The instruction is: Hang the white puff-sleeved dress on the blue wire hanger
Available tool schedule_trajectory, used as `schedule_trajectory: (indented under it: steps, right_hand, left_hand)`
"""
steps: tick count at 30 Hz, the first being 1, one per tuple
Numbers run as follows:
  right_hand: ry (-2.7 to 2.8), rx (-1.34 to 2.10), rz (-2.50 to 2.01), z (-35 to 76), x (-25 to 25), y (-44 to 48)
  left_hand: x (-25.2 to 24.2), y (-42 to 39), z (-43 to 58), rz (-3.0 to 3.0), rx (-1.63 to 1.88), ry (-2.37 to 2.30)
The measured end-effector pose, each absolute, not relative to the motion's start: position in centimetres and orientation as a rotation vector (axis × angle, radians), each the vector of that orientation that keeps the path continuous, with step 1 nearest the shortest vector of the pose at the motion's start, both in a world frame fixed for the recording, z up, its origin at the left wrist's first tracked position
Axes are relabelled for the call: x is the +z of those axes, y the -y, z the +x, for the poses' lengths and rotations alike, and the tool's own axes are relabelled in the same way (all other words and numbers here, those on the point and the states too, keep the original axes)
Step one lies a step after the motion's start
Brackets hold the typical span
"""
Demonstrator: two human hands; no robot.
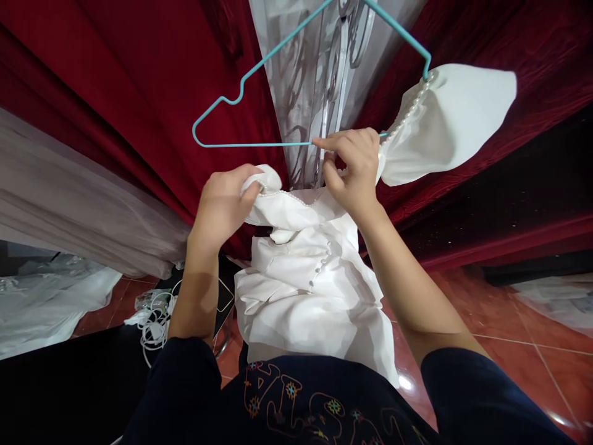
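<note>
I have one hanger [250,145] up in front of me, a thin teal wire one, tilted so its low corner points to nine o'clock and its other shoulder sits up at one o'clock. One white garment [306,278] is partly on it. One sleeve [454,117] is threaded over the hanger's one o'clock end and puffs out toward three o'clock, edged with a string of pearl beads [407,111]. The rest hangs down toward six o'clock, against my dark top [296,402].

My two hands are apart, with the garment's neckline stretched between them. My left hand [227,204], at about nine o'clock from the neckline, is clenched on a bunched wad of the white cloth — the other shoulder, off the hanger. My right hand [354,167], at about one o'clock from it, pinches the hanger's bottom bar between thumb and forefinger. Whether its curled fingers also grip the cloth beneath, I cannot tell.

One row of small buttons [322,266] runs down the garment's front; they are too small to count.

Behind hang two red curtains [139,74], one at ten o'clock and one at two, with one sheer patterned curtain [319,68] between them at twelve. One grey cloth [69,198] drapes at nine o'clock. One tangle of white cables [155,321] lies on the red tiled floor [509,327] at eight o'clock.
</note>
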State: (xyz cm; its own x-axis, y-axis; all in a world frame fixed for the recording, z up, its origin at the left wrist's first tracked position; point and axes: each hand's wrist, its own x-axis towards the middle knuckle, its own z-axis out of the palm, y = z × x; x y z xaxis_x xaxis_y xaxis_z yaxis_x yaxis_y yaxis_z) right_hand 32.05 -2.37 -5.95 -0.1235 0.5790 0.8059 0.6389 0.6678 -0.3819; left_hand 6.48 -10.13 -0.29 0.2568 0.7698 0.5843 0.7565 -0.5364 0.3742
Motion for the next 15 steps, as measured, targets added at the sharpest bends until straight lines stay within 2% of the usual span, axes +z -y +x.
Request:
schedule_trajectory:
  steps: [5,10,15]
  right_hand:
    - [1.823,-0.047,-0.9,31.3,-6.0,2.9]
    - [1.858,-0.066,-0.942,31.9,-5.6,3.6]
    - [1.66,-0.259,-0.876,34.1,-3.7,3.9]
  left_hand:
    - [0.4,7.9,10.7,2.514,1.425,-1.432]
    - [-1.1,4.7,11.7,2.553,1.234,-1.408]
    - [-2.1,4.7,11.6,2.584,1.362,-1.446]
